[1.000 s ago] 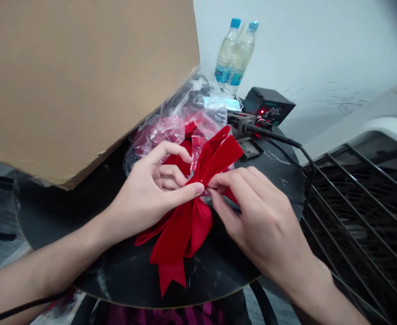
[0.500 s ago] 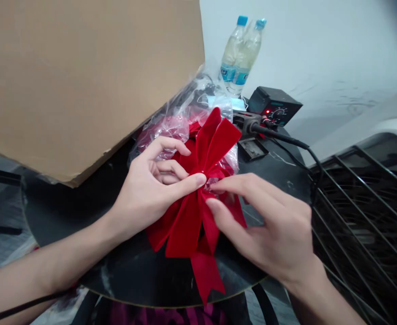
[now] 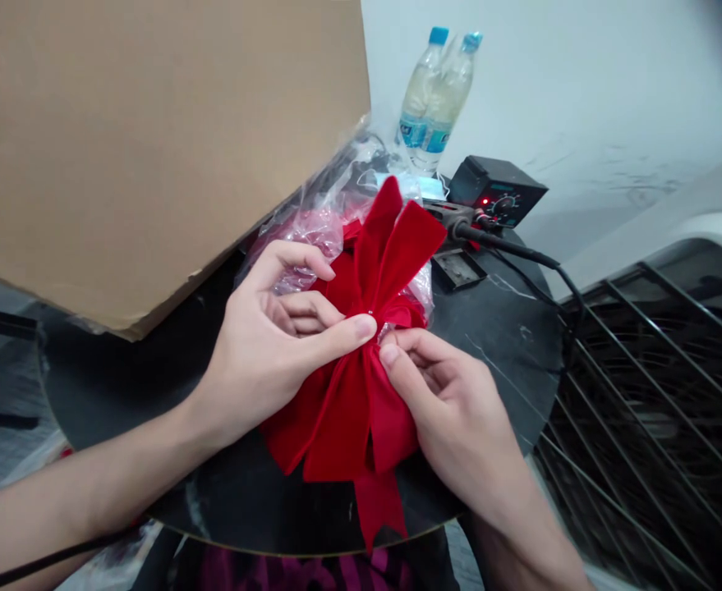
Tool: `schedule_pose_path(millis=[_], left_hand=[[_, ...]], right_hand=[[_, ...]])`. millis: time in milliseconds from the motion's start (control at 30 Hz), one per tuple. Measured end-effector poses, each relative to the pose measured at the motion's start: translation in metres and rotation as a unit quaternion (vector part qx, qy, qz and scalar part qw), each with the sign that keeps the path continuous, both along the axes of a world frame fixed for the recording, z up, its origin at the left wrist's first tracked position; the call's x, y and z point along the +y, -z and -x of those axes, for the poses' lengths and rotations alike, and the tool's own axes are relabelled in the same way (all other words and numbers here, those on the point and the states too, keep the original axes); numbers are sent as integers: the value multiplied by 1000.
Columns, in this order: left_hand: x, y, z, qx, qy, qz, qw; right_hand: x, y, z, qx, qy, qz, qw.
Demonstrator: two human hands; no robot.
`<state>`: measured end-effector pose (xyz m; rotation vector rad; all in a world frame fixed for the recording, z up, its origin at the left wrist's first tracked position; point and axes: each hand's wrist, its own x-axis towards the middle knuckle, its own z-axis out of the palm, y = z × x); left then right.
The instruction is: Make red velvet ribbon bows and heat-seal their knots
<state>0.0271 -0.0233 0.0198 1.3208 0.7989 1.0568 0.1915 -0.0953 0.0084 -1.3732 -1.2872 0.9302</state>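
A red velvet bow [image 3: 342, 419] with several loops and a notched tail lies over the round black table, its tail reaching toward the near edge. My left hand [image 3: 274, 336] pinches its gathered middle, thumb on top and fingers curled behind. On the other side of that knot, my right hand [image 3: 447, 394] has thumb and forefinger pressed together on a small clear, shiny bit at the bow's centre; exactly what it is I cannot make out. Behind the bow sits a clear plastic bag [image 3: 317, 230] with more red material inside.
A large cardboard box [image 3: 163, 148] stands at the back left. Two water bottles [image 3: 438, 103], a black control box with a red light [image 3: 496, 189], a soldering iron holder [image 3: 452, 217] and its cable fill the back right. A black wire rack [image 3: 650, 394] is at the right.
My right hand has closed from a loose reach into a pinch beside the knot and turned more upright. The bow has tilted slightly, its upper loops spreading. My left hand keeps its hold.
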Motion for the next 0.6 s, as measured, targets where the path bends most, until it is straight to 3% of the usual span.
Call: schedule_pose_path(millis=[67, 300, 600], left_hand=[[1, 0, 1, 13, 4, -24, 1000], [1, 0, 2, 56, 28, -67, 996], [-4, -2, 4, 102, 50, -112, 987]], right_hand=[[0, 3, -1, 37, 14, 2, 999], [0, 9, 4, 24, 98, -63, 993], [2, 2, 1, 100, 98, -26, 990]])
